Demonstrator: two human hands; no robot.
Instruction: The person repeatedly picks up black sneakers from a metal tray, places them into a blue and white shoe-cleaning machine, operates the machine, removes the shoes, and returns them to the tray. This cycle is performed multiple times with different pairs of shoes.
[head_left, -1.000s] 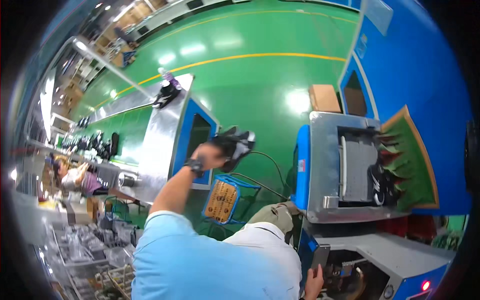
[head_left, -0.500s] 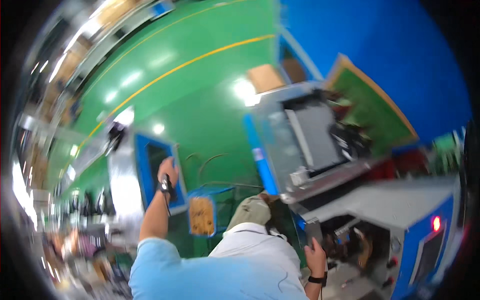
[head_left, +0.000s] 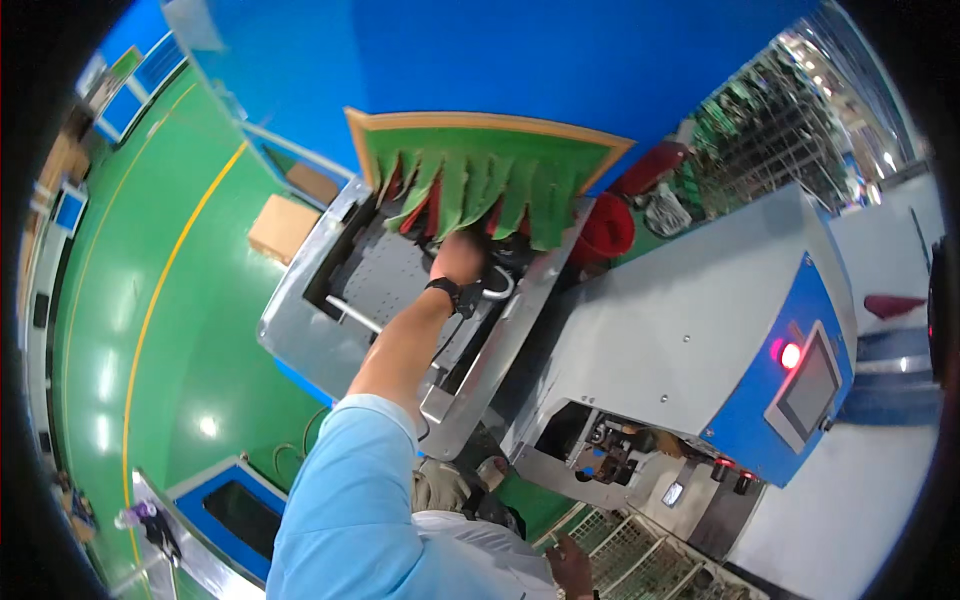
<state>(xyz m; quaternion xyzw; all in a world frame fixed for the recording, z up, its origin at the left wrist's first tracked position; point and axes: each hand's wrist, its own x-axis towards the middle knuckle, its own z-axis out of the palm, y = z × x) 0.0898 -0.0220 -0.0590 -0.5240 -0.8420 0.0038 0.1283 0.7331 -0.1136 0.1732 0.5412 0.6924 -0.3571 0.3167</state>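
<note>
My left arm reaches forward over a grey metal conveyor bed (head_left: 375,275) with rows of small holes. At its far end my left hand (head_left: 460,258) is blurred, right at the hanging strips of a green and red curtain (head_left: 470,195). Dark objects (head_left: 512,250) lie beside that hand, partly under the strips; their kind is unclear. The fingers are hidden, so any grip does not show. Low in the picture my right hand (head_left: 571,566) is in shadow beside a wire-mesh basket (head_left: 640,553); its fingers are not clear enough to read.
A large blue machine housing (head_left: 500,55) rises behind the curtain. To the right stands a grey and blue machine (head_left: 680,310) with a lit red button (head_left: 790,356) and a screen. A red bucket (head_left: 607,228) and a cardboard box (head_left: 284,229) flank the conveyor. A blue-framed cart (head_left: 235,510) is lower left.
The view has swung right toward the curtain. My left hand has gone from beside the blue-framed cart to the curtain strips. My right hand now shows lower, near the mesh basket.
</note>
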